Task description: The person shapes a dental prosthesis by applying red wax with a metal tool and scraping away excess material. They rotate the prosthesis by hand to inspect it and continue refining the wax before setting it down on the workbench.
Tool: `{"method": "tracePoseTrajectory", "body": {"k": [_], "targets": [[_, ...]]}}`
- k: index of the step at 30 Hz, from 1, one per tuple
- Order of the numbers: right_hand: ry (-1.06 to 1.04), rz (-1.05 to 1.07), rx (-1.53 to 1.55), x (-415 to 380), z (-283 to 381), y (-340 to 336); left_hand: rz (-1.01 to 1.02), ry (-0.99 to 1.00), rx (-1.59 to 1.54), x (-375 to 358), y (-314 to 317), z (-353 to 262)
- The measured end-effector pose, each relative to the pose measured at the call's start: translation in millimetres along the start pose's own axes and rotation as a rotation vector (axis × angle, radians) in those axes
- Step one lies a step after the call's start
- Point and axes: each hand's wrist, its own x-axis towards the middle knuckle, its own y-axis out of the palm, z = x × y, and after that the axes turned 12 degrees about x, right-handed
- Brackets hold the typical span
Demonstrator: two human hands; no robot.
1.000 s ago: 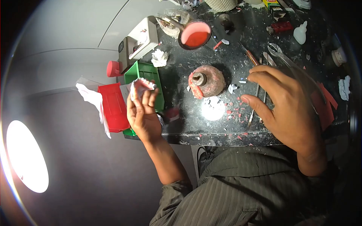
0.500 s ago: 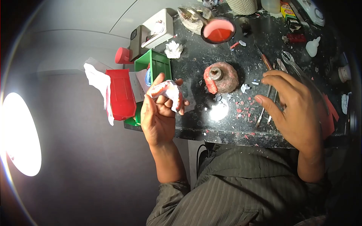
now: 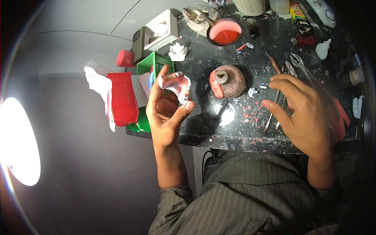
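A curved white-and-pink piece, like a dental arch (image 3: 181, 84), is held up between the thumb and fingers of my left hand (image 3: 166, 109). My right hand (image 3: 299, 111) hovers over the right side of the black worktop, its thumb and fingers apart and nothing between them. Close by it lie thin metal tools (image 3: 275, 106), a tool with a brown handle (image 3: 275, 65) and silver pliers (image 3: 299, 62). Between the hands sits a round stone-like lump (image 3: 234, 81) with a red patch and a metal knob on top.
A pan of red, melted-looking material (image 3: 225, 33) is at the back. Green (image 3: 164, 59) and red (image 3: 123, 96) bins and a white box (image 3: 168, 33) stand at the left. Red and white scraps (image 3: 250, 113) litter the worktop (image 3: 235, 143). A lamp glares far left.
My left hand has turned the curved piece, bringing it slightly up and tilting it; the thumb now presses its lower end. My right hand has barely moved.
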Motion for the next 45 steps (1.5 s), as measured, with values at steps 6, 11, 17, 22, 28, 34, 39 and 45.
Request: {"method": "tracePoseTrajectory", "body": {"k": [6,11,17,22,28,34,39,45], "targets": [[-0.023,0.018,-0.001,0.4,-0.6,-1.6,-0.04,0.305,0.356,16.6,8.4,4.7],[-0.011,0.037,0.005,-0.9,0.1,-2.8,0.035,0.267,0.309,24.4,4.1,5.5],[0.008,0.054,0.002,-1.5,0.4,-3.6,0.095,0.359,0.327,34.0,6.0,10.9],[0.011,0.05,0.021,-1.4,0.1,-3.3,0.115,0.508,0.591,41.7,9.8,11.5],[0.007,0.059,0.012,-1.3,-0.8,-3.0,0.185,0.559,0.734,45.6,18.0,-6.3],[0.022,0.063,0.015,-1.4,-1.1,-2.2,0.22,0.522,0.794,43.2,19.0,-10.4],[0.014,0.051,-0.007,0.9,-2.0,-2.2,0.101,0.294,0.239,21.4,16.9,-7.6],[-0.019,-0.01,0.002,0.4,2.1,2.9,0.085,-0.007,-0.056,-19.8,5.0,-4.1]]}}
